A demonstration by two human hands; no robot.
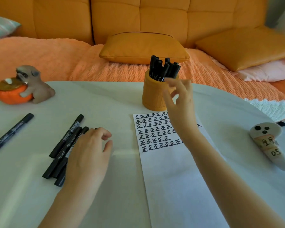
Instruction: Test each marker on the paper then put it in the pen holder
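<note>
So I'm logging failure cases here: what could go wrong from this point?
The right hand is close beside the pen holder; a bump could tip it and spill the markers crowded inside. The left hand lies over the loose markers; a careless grab could roll some across the table.

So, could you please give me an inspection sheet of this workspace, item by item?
Surface: white table.
Job's things: paper with rows of black test marks; orange pen holder behind it, holding several black markers; loose markers lying at the left.
Clutter: dog figurine far left; ghost figurine at right.
Grippers: left hand over the loose markers, fingers loosely curled; right hand open beside the pen holder, holding nothing.
Cables: nothing seen.
Surroundings: orange sofa with cushions behind the table.
</note>
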